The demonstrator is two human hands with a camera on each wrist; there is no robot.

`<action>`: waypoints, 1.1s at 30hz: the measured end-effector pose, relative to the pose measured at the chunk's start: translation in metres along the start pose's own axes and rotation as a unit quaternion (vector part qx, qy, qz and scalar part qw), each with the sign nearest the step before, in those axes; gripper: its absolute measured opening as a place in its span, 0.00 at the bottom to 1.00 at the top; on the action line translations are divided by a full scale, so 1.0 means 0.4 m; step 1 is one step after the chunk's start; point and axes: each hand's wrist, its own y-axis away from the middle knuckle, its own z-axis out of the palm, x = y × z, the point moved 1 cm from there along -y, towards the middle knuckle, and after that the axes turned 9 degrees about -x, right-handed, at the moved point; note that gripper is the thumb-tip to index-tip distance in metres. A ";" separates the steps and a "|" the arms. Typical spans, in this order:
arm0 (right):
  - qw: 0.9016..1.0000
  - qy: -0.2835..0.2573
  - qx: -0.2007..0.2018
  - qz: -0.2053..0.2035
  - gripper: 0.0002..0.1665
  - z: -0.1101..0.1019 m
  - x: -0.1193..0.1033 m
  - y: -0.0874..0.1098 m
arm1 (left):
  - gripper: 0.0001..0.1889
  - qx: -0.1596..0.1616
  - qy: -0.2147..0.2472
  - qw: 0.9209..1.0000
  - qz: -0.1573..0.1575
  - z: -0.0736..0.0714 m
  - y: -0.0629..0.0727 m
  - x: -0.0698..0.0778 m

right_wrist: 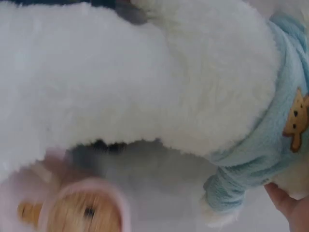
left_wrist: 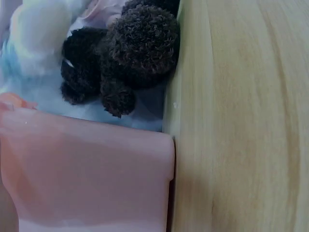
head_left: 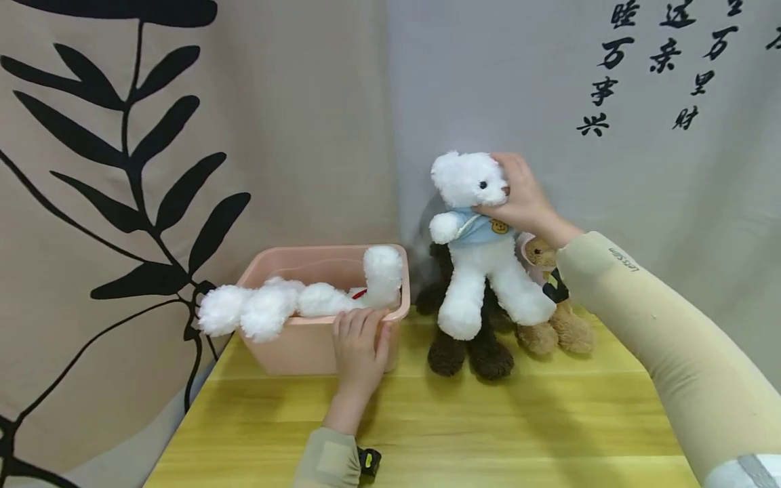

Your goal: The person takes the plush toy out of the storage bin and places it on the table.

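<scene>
In the head view my right hand point(head_left: 518, 193) grips a white teddy bear point(head_left: 472, 179) in a blue shirt at its head and neck. The bear hangs upright, legs down, overlapping a dark brown plush toy point(head_left: 447, 352). The right wrist view catches its blue shirt point(right_wrist: 260, 154) with a bear patch, and part of my thumb. At the front rim of a pink plastic bin point(head_left: 305, 349), my left hand point(head_left: 358, 352) holds on with its fingers over the edge. Another white plush toy point(head_left: 268, 308) lies on its back in the bin, legs sticking out over the left rim.
A tan teddy bear point(head_left: 570, 329) with a pink hood sits on the wooden table point(head_left: 464, 434), behind my right forearm and beside the brown plush. Behind the table hangs a curtain point(head_left: 317, 135) printed with black leaves and characters.
</scene>
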 end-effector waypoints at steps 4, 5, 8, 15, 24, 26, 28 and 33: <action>0.999 0.019 0.027 -0.007 0.49 -0.066 0.037 0.030 | 0.11 0.009 -0.006 1.000 -0.001 -0.012 -0.004 -0.022; 0.999 0.025 0.033 -0.008 0.48 -0.083 0.049 0.040 | 0.12 0.010 -0.007 1.000 -0.002 -0.016 -0.005 -0.027; 0.997 0.050 0.052 -0.011 0.46 -0.135 0.096 0.078 | 0.12 0.014 -0.009 1.000 0.001 -0.021 -0.010 -0.037; 0.994 0.086 0.043 0.052 0.47 -0.237 0.200 0.197 | 0.12 0.018 -0.010 1.000 0.007 -0.025 -0.015 -0.039; 0.981 0.179 0.043 0.056 0.46 -0.283 0.358 0.350 | 0.13 0.007 0.003 1.000 0.008 -0.008 -0.011 -0.020; 0.978 0.198 0.046 0.055 0.45 -0.280 0.392 0.385 | 0.13 0.004 0.008 1.000 0.007 0.002 -0.008 -0.013; 0.975 0.207 0.047 0.067 0.44 -0.277 0.423 0.418 | 0.13 0.002 0.014 1.000 0.007 0.012 -0.004 -0.004; 0.973 0.206 0.081 0.062 0.45 -0.222 0.496 0.450 | 0.14 0.007 0.015 1.000 0.011 0.020 0.000 0.001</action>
